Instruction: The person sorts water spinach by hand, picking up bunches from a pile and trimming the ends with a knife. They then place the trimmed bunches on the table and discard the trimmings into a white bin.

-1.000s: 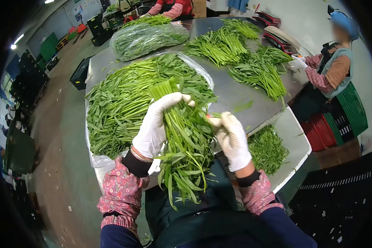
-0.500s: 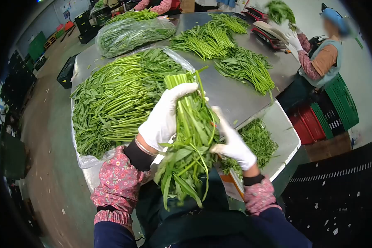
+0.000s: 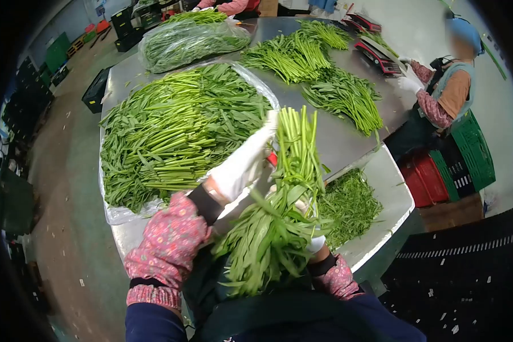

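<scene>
A bundle of water spinach [image 3: 295,165] stands in front of me, cut stems up and leaves hanging towards my lap. My left hand [image 3: 239,165], in a white glove, is at the left side of the stems with its fingers stretched out and slightly blurred. Behind the bundle is my right hand [image 3: 316,244], gripping it from the far side; mostly leaves cover it, and only a bit of glove shows. A small red piece [image 3: 272,159] shows between the left hand and the stems. Left of the hands lies a large pile of water spinach [image 3: 182,134] on clear plastic.
A white bin [image 3: 396,196] with leafy trimmings [image 3: 350,208] stands at right. More bunches [image 3: 345,97] lie on the metal table [image 3: 336,137], near a bagged pile [image 3: 194,43] and red scales [image 3: 379,57]. A co-worker [image 3: 447,91] stands at right; another person's sleeves [image 3: 231,7] show at the back.
My left hand has come off the stems and opened beside them. The right hand has moved behind the bundle, which has shifted right. The co-worker's bunch has come down from the air.
</scene>
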`<action>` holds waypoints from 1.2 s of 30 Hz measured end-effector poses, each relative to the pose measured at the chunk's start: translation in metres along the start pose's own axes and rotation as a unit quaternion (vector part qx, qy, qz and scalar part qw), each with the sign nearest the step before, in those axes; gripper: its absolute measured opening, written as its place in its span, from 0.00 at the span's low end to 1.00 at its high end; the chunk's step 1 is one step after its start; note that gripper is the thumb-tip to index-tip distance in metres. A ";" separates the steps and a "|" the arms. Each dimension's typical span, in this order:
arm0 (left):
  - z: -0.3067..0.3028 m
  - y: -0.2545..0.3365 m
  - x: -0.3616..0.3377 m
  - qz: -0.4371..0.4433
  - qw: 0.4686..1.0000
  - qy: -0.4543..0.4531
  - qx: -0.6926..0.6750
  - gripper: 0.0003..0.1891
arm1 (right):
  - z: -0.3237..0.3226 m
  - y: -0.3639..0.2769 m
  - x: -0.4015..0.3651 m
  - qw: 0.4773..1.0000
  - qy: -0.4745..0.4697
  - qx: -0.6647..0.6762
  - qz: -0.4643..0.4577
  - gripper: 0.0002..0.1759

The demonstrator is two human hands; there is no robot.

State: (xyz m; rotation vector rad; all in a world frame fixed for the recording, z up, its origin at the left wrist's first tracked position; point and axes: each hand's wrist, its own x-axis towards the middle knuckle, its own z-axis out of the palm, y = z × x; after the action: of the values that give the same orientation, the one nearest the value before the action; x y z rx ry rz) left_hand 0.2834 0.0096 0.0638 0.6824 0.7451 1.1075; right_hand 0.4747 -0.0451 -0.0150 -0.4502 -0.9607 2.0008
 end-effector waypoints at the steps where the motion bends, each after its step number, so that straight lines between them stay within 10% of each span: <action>1: -0.003 0.004 -0.009 -0.041 0.997 0.068 0.007 0.43 | -0.005 -0.002 0.000 0.999 -0.011 0.033 -0.041 0.22; 4: -0.022 -0.024 -0.026 -0.027 0.968 0.031 0.248 0.40 | -0.004 -0.016 0.008 0.994 0.080 -0.031 -0.071 0.17; 6: -0.009 -0.030 -0.040 0.022 0.857 -0.013 0.514 0.35 | -0.023 -0.005 0.017 0.986 0.108 0.121 -0.041 0.15; 7: 0.011 -0.022 -0.054 0.042 0.789 -0.024 0.612 0.32 | 0.001 -0.010 0.008 0.983 0.137 -0.025 -0.122 0.15; 10: 0.015 -0.077 -0.061 0.064 0.937 -0.012 0.343 0.37 | 0.020 -0.018 0.006 0.930 0.195 -0.284 -0.125 0.20; 12: 0.017 -0.094 -0.066 0.041 0.983 -0.012 0.176 0.46 | 0.030 -0.013 0.002 0.971 0.216 0.004 -0.097 0.20; 16: 0.006 -0.095 -0.088 0.078 0.993 0.052 0.075 0.31 | 0.052 0.006 0.015 0.977 0.198 0.058 -0.053 0.19; 18: -0.022 -0.108 -0.094 -0.134 0.981 0.121 -0.067 0.24 | 0.011 0.059 0.018 0.951 0.177 -0.248 -0.054 0.21; 19: -0.038 -0.122 -0.095 -0.161 0.975 0.128 -0.086 0.22 | 0.015 0.054 0.032 0.969 0.181 -0.142 0.087 0.24; 20: -0.045 -0.128 -0.100 -0.163 0.972 0.139 -0.097 0.21 | 0.017 0.052 0.040 0.956 0.180 -0.034 0.229 0.26; 24: -0.060 -0.133 -0.123 -0.156 0.968 0.141 -0.140 0.19 | 0.011 0.048 0.029 0.941 0.051 -0.258 0.212 0.26; 29: -0.079 -0.124 -0.131 -0.136 0.973 0.181 0.046 0.15 | -0.003 0.012 0.024 0.771 0.180 -0.605 -0.086 0.45; 33: -0.069 -0.119 -0.135 -0.130 0.965 0.180 0.136 0.18 | 0.025 -0.002 0.033 0.740 0.052 -0.670 0.020 0.64; 36: -0.066 -0.116 -0.142 -0.134 0.957 0.170 0.193 0.19 | -0.002 0.001 0.047 0.784 -0.009 -0.606 0.137 0.55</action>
State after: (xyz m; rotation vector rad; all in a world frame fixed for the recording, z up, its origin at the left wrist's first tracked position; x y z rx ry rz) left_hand 0.2536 -0.1528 -0.0400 0.6975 1.3328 0.8422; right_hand 0.4484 -0.0061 -0.0146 -1.3036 -2.2469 1.3343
